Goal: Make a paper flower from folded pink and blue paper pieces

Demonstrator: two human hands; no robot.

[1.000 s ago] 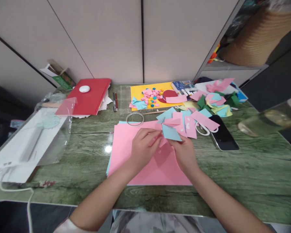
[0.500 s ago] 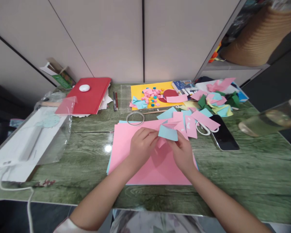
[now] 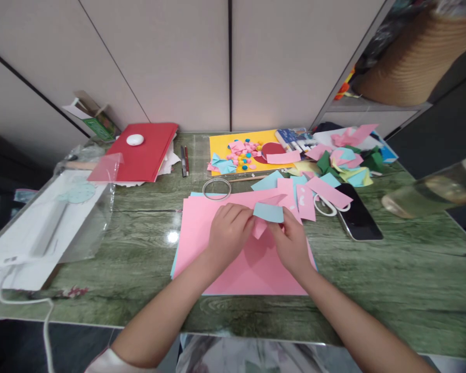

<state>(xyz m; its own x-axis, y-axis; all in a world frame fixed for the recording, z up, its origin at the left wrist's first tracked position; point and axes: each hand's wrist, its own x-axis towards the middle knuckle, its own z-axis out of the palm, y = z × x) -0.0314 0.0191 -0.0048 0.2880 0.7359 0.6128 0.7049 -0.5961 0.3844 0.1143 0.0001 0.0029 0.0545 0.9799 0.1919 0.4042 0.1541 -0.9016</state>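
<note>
Between my two hands is a small folded paper piece (image 3: 268,212), light blue on top with pink paper under and behind it. My left hand (image 3: 230,230) pinches its left edge, fingers curled together. At the right side, my right hand (image 3: 292,241) grips it between thumb and fingers; some fingertips are hidden behind the paper. Both hands are above a stack of pink sheets (image 3: 248,274), with blue sheets showing at its edges. A metal ring (image 3: 216,189) lies at the stack's back edge. Pink paper strips (image 3: 306,202) lie just behind my right hand.
White-handled scissors (image 3: 326,207) and a phone (image 3: 360,215) lie to the right, near a clear bottle (image 3: 427,194). Behind are yellow card (image 3: 221,142) with small coloured bits and crumpled paper pieces (image 3: 347,155). A red folder (image 3: 140,155) and a glue gun (image 3: 48,233) are left.
The folded paper has tilted slightly in my fingers, and its blue face looks a little flatter. Both hands stay in nearly the same place.
</note>
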